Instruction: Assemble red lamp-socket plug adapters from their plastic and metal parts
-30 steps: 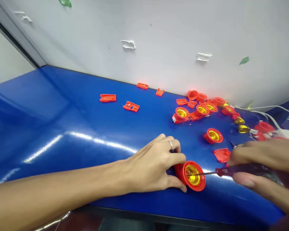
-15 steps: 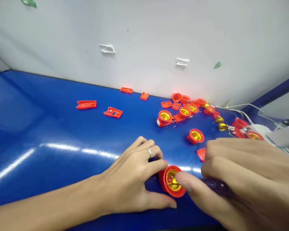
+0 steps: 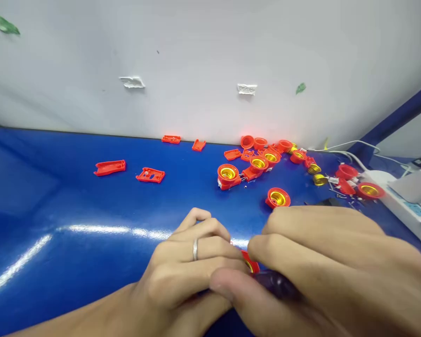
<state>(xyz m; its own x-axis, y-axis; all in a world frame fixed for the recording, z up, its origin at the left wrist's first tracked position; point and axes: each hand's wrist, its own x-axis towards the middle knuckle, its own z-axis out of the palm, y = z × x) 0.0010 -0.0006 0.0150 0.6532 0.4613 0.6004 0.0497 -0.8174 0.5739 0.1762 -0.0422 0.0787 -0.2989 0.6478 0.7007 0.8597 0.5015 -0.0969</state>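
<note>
My left hand (image 3: 192,262), with a ring on one finger, is closed around a red lamp socket (image 3: 250,262) low in the middle of the view. Only a bit of the socket's red rim and gold lining shows between my hands. Wrapped around a dark purple screwdriver handle (image 3: 279,283), my right hand (image 3: 330,267) covers much of the socket from the right. The screwdriver's tip is hidden. Just beyond my right hand lies another red socket (image 3: 278,198) with a gold threaded lining.
Several red sockets (image 3: 258,164) and gold threaded sleeves (image 3: 320,179) cluster at the back right. Red plastic pieces (image 3: 110,167) lie left of them on the blue table (image 3: 73,196). A white power strip (image 3: 403,201) with cables is at right. A white wall (image 3: 196,103) stands behind.
My left fingers have closed further over the socket, hiding most of it. My right hand and the screwdriver have come left against my left hand. The view has shifted slightly.
</note>
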